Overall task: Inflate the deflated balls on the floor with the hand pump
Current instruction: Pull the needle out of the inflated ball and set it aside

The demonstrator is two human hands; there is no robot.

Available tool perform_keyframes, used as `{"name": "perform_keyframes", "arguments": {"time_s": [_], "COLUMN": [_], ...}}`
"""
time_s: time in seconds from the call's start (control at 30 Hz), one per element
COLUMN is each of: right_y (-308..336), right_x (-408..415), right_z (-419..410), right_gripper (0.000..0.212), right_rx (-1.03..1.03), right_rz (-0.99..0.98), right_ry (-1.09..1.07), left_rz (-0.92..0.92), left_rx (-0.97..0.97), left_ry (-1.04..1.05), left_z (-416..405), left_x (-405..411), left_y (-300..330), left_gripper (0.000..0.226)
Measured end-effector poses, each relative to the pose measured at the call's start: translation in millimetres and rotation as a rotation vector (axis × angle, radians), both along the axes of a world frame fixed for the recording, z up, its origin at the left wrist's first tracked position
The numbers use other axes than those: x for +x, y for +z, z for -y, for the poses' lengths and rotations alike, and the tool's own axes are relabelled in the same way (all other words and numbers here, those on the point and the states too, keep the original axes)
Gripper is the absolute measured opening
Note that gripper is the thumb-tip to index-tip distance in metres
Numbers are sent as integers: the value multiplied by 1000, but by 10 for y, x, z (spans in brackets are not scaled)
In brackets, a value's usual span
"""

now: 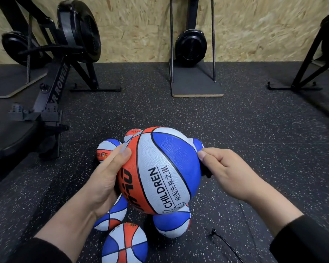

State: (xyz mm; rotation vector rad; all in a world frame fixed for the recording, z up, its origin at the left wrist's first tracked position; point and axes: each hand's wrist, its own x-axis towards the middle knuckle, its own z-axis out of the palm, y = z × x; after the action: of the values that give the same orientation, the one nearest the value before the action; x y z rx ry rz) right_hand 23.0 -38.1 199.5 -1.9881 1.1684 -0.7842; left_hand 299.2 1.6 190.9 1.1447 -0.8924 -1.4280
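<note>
I hold a red, white and blue ball (160, 168) printed "CHILDREN" above the floor in the middle of the head view. My left hand (104, 179) cups its left side, thumb on the red panel. My right hand (222, 171) has curled fingers and grips the ball's right edge, with the thumb tip pressed on the blue panel. A small dark shape shows under that hand; I cannot tell what it is. Several more balls of the same colours lie on the floor beneath, among them one at the front (124, 243) and one at the left (108, 149). No pump body is in view.
A thin black hose or cable (226, 242) lies on the speckled rubber floor (254, 139) at the lower right. A rowing machine (51, 95) stands at the left. Another black machine on a board (196, 88) stands against the wood wall, with a frame (308, 73) at the right.
</note>
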Motion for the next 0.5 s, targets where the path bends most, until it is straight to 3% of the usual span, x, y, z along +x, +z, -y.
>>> {"name": "perform_keyframes", "arguments": {"time_s": [0.07,0.2,0.33,0.5], "right_y": [2,-34,-96,-95], "right_x": [-12,-28,-18,75], "right_z": [17,25,47,42], "right_gripper": [54,43,48,47], "right_rx": [43,137,319,312], "right_rz": [-24,-78,233,334], "right_ry": [-11,17,44,-99], "left_rz": [-20,24,16,5], "left_rx": [-1,8,60,133], "left_ry": [24,40,16,4], "left_z": [15,22,1,-11], "left_x": [-8,-6,-16,-99], "left_y": [-26,-41,-41,-33], "left_gripper": [92,99,76,59]}}
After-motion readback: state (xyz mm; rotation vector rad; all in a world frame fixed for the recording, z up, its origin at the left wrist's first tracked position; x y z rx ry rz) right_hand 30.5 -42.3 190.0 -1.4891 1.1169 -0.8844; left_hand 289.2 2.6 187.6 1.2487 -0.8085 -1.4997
